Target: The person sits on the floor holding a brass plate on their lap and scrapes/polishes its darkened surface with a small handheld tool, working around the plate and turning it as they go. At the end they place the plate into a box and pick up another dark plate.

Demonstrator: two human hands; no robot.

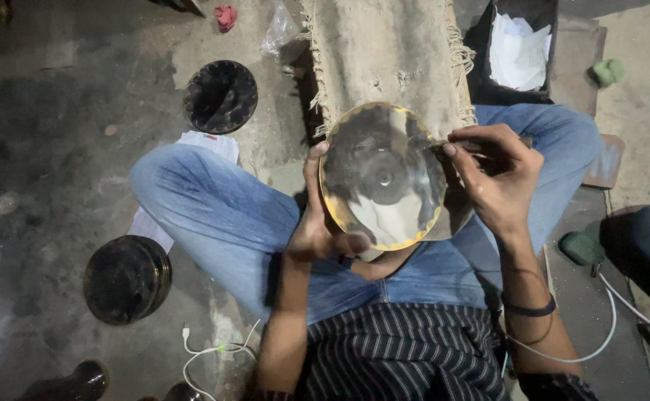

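A round brass plate (381,175) with a golden rim and a dull, smudged face is held upright over my lap. My left hand (317,223) grips its lower left edge, thumb along the rim. My right hand (494,178) is closed on a thin tool (464,146) whose tip touches the plate's right rim. I sit cross-legged in blue jeans (213,212) on the floor.
A fringed cloth (384,52) lies ahead of my knees. A dark fluted mould (221,96) sits at upper left, a dark round dish (126,279) at lower left. A black bin with white paper (518,48) is upper right. White cables (599,349) trail at right.
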